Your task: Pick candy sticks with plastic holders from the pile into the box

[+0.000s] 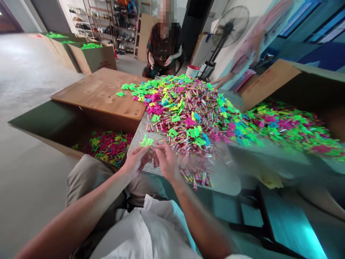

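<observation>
My left hand (137,160) is closed on a bright green plastic toy piece (146,141), which sticks up above its thumb and fingers. Close against it, my right hand (166,162) pinches something small between thumb and forefinger; its kind is mostly hidden by the fingertips. Both hands meet over the near left edge of a speckled grey table (229,185). Beyond them rises a heap of small wrapped tubes (199,104) with red ends, mixed with green, pink, yellow and blue plastic pieces (192,132).
An open carton (40,120) of mixed pieces stands left under a wooden board (99,90). Another carton (272,81) spills pieces at the right. A person (164,46) sits opposite; another person's arm (242,61) reaches toward the heap. Behind are a fan (229,27) and cartons (97,59).
</observation>
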A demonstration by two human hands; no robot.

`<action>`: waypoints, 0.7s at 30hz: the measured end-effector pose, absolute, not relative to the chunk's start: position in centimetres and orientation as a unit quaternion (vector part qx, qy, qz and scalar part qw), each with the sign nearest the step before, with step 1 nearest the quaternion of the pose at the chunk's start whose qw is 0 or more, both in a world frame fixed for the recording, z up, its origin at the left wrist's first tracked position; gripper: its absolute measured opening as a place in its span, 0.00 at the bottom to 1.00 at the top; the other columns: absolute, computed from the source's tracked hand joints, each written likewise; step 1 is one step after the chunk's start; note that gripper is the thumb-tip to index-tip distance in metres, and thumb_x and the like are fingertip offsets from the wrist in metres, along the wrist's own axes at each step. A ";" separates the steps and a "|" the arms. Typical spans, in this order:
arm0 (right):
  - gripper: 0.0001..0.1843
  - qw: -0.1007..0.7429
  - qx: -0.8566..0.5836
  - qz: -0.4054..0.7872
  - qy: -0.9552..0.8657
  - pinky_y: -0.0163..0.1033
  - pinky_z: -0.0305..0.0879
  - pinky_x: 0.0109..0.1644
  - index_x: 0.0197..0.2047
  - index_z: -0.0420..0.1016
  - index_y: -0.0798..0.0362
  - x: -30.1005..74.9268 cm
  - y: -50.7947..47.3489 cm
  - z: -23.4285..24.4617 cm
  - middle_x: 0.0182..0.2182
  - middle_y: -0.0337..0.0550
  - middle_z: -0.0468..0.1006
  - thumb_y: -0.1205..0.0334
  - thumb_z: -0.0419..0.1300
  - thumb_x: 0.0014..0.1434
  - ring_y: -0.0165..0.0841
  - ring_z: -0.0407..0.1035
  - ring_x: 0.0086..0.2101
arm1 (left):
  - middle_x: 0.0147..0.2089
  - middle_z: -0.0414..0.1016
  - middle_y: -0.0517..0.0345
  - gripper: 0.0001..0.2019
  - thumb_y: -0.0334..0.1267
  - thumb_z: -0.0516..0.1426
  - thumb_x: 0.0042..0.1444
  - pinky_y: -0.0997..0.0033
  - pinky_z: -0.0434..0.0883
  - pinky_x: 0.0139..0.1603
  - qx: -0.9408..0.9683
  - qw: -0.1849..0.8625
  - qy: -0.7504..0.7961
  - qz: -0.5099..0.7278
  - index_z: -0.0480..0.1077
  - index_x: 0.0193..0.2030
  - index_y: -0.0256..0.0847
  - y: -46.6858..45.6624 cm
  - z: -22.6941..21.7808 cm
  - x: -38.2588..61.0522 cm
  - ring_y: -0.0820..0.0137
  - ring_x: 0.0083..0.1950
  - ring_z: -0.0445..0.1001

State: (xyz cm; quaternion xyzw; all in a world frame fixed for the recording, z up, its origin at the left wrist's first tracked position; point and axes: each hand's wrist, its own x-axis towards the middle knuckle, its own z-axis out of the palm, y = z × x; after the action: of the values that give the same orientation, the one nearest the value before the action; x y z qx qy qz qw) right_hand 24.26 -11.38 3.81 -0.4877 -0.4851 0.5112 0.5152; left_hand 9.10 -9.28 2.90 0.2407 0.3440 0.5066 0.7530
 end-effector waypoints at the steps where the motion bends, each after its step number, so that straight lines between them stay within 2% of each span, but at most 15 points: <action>1: 0.17 0.513 -0.480 0.524 -0.482 0.35 0.66 0.26 0.46 0.73 0.49 24.3 -11.2 3.7 0.28 0.37 0.76 0.45 0.62 0.64 0.29 0.66 0.22 | 0.29 0.79 0.53 0.13 0.42 0.71 0.51 0.69 0.77 0.33 0.237 0.756 0.342 0.505 0.78 0.34 0.34 -9.3 2.7 9.1 0.68 0.30 0.78; 4: 0.17 0.502 -0.457 0.553 -0.483 0.35 0.65 0.24 0.45 0.72 0.50 24.5 -10.8 3.6 0.26 0.35 0.75 0.44 0.61 0.64 0.27 0.64 0.19 | 0.32 0.80 0.51 0.12 0.41 0.71 0.52 0.71 0.76 0.32 0.220 0.780 0.327 0.486 0.79 0.35 0.33 -9.3 2.3 8.9 0.70 0.30 0.78; 8: 0.17 0.486 -0.470 0.526 -0.516 0.35 0.65 0.24 0.44 0.72 0.50 24.6 -10.9 3.9 0.26 0.36 0.76 0.44 0.61 0.65 0.27 0.65 0.20 | 0.32 0.79 0.53 0.11 0.39 0.71 0.50 0.74 0.75 0.33 0.185 0.785 0.338 0.485 0.79 0.34 0.34 -9.7 2.1 8.8 0.72 0.30 0.77; 12: 0.16 0.474 -0.481 0.495 -0.547 0.36 0.66 0.26 0.44 0.73 0.48 24.8 -11.2 4.1 0.26 0.37 0.74 0.44 0.60 0.66 0.29 0.64 0.22 | 0.30 0.79 0.54 0.12 0.42 0.72 0.49 0.74 0.75 0.32 0.204 0.741 0.396 0.502 0.78 0.33 0.35 -10.0 2.1 8.9 0.73 0.28 0.75; 17: 0.14 0.472 -0.498 0.477 -0.549 0.37 0.67 0.29 0.44 0.73 0.47 23.8 -11.5 3.5 0.27 0.38 0.74 0.46 0.60 0.65 0.32 0.67 0.25 | 0.27 0.78 0.56 0.16 0.48 0.71 0.50 0.74 0.73 0.31 0.317 0.651 0.427 0.542 0.77 0.30 0.36 -10.1 2.2 9.1 0.72 0.27 0.74; 21: 0.15 0.469 -0.504 0.469 -0.554 0.36 0.67 0.32 0.47 0.74 0.47 23.0 -11.4 3.2 0.30 0.38 0.76 0.46 0.60 0.66 0.33 0.69 0.28 | 0.27 0.77 0.56 0.15 0.48 0.70 0.52 0.74 0.73 0.30 0.366 0.619 0.442 0.536 0.78 0.31 0.36 -10.0 1.9 7.5 0.73 0.26 0.74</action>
State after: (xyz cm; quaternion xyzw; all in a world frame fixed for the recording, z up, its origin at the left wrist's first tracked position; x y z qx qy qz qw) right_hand 23.02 -11.42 3.19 -0.5036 -0.5535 0.4690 0.4691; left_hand 7.46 -10.01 1.89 0.3658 0.4417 0.5363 0.6193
